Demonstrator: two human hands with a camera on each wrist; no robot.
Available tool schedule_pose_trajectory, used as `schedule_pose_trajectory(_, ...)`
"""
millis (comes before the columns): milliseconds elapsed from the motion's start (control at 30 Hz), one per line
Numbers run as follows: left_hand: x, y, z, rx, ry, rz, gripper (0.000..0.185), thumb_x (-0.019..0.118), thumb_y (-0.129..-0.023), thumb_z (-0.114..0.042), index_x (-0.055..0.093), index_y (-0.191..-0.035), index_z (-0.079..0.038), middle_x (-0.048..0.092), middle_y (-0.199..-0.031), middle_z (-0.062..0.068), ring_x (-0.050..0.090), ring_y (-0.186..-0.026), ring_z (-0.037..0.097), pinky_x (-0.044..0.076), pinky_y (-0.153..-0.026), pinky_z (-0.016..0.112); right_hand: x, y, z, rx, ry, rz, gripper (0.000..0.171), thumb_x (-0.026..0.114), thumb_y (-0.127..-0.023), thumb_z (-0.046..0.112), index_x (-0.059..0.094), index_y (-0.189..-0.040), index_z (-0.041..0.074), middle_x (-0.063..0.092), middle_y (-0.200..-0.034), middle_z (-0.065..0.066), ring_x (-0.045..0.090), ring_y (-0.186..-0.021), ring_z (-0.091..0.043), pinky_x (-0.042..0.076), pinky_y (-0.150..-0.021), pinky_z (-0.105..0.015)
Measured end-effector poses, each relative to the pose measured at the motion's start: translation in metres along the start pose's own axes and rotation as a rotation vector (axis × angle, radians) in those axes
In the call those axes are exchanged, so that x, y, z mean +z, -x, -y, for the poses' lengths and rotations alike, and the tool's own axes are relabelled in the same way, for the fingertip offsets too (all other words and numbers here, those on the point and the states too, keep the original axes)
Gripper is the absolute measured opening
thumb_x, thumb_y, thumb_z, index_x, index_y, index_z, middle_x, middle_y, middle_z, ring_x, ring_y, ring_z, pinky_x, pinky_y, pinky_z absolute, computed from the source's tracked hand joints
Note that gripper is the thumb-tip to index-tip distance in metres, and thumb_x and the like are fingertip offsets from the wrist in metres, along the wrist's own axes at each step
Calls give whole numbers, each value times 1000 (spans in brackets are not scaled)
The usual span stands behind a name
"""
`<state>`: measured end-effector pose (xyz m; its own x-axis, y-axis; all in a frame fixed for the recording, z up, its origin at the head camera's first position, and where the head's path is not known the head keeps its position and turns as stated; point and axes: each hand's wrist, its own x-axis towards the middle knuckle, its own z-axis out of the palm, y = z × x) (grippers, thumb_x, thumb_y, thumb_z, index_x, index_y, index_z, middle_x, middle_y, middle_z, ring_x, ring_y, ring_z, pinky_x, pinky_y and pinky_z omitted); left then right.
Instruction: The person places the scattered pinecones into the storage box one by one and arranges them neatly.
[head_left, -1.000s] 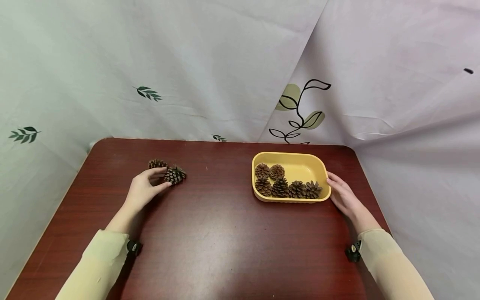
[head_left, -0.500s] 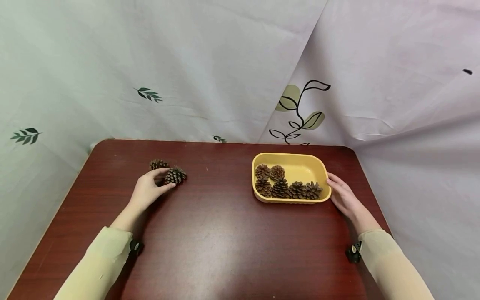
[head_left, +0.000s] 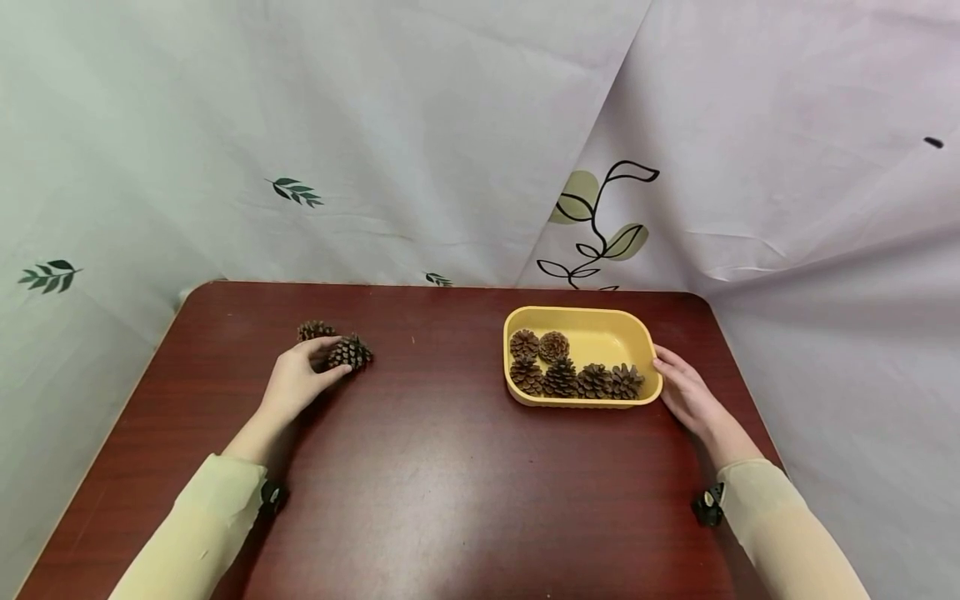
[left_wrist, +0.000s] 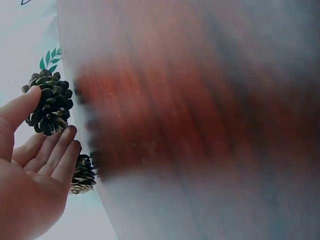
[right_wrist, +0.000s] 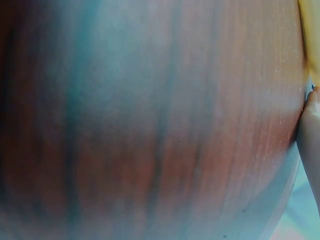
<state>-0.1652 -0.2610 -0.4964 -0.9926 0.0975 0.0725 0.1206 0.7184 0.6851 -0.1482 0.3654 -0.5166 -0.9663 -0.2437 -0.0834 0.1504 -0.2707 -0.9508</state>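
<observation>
Left side first: the left hand (head_left: 296, 382) has crept a touch closer over the last second, and now its thumb and fingertips close in on the nearer pine cone (head_left: 348, 353). In the left wrist view the thumb touches one side of that cone and the fingers (left_wrist: 59, 151) curve toward the other, so I judge the pinch is only forming; the cone sits on the dark red table (head_left: 420, 467), not lifted. A second pine cone (head_left: 313, 330) lies just beyond the hand, at the far left, touching or nearly touching the first.

Moving right, the yellow tray (head_left: 645, 350) holds six cones bunched along its near and left sides, with its far right corner bare. Nothing there has shifted. The right hand (head_left: 686, 392) rests flat against the tray's right end, fingers straight, steadying rather than gripping it. Behind hangs a pale cloth backdrop (head_left: 450, 125) printed with leaves.
</observation>
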Motion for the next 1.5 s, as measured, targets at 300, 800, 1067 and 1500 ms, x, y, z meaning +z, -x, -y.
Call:
schedule_pose_trajectory(300,6,-7,-17,26,35,-51,52,81,-96,-15,64,-142,1,68,-134,30,71,-116,48,60,-98,61,-1,0,-1,0,-14,8,37,37,-115,6,65,-130,23,71,-128,12,65,-118,1,54,-98,-13)
schedule_pose_trajectory(800,45,-34,-59,123,101,-58,52,84,-92,-14,67,-140,-2,68,-137,25,67,-124,42,60,-100,57,-2,0,-1,8,6,5,34,38,-115,8,62,-133,23,69,-130,13,64,-120,2,53,-99,-13)
schedule_pose_trajectory(1067,70,-49,-90,189,190,-30,50,85,-91,-10,69,-138,-2,70,-134,22,69,-124,37,61,-104,51,-2,-1,-2,0,-6,0,35,37,-115,6,63,-132,23,70,-129,12,65,-119,1,53,-99,-13)
schedule_pose_trajectory(1500,95,-69,-143,297,307,-11,51,87,-87,-6,71,-135,0,72,-133,21,71,-121,36,60,-106,46,-1,-1,-1,1,2,0,35,37,-115,7,63,-131,23,70,-129,12,65,-119,2,53,-99,-12)
